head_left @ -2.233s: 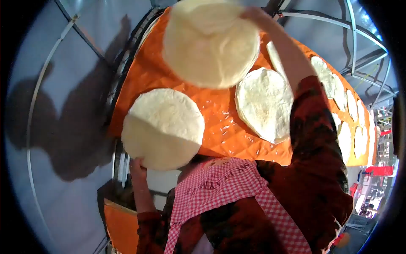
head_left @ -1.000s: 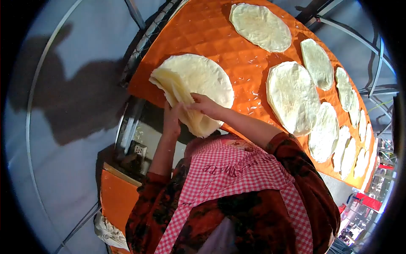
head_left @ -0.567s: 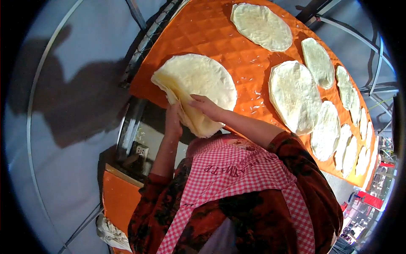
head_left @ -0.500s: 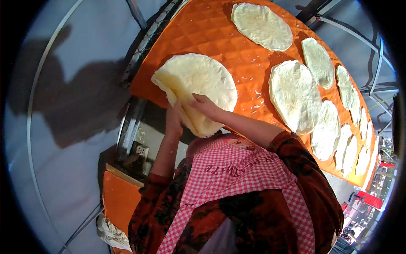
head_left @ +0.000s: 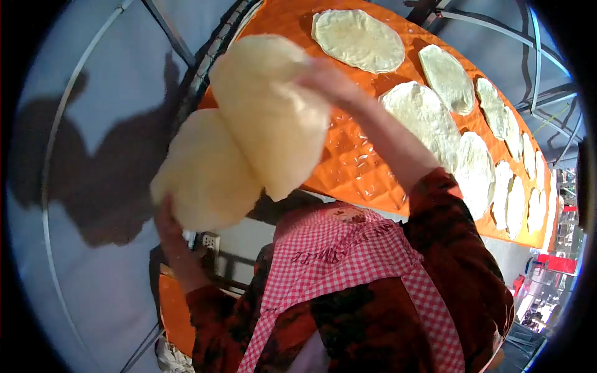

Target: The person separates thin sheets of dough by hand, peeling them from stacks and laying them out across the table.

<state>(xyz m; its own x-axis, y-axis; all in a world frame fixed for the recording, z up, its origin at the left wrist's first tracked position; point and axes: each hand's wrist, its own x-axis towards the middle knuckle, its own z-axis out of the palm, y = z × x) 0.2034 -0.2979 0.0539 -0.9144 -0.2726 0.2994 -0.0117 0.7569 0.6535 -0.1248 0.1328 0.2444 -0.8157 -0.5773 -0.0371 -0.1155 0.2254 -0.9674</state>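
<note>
Two large, pale round flatbreads hang in the air over the near left edge of the orange cloth, their inner edges meeting or overlapping. My left hand [head_left: 169,216] is closed on the outer edge of the left flatbread [head_left: 208,171], its fingers partly hidden behind it. On the other side, my right hand [head_left: 318,79], smeared by motion, grips the upper right edge of the right flatbread [head_left: 267,112]. Both flatbreads are slightly blurred and bowed.
An orange quilted cloth [head_left: 357,158] covers a curved table. Several flatbreads, such as this stack [head_left: 423,118] and this one [head_left: 357,40], lie on it to the right. A grey tent wall [head_left: 37,261] with metal poles rises at left; a power socket [head_left: 211,241] sits below.
The folded flatbread on the cloth has been lifted and parted into two. My left hand moved left and down, my right hand up, each with one flatbread. The view shifted slightly.
</note>
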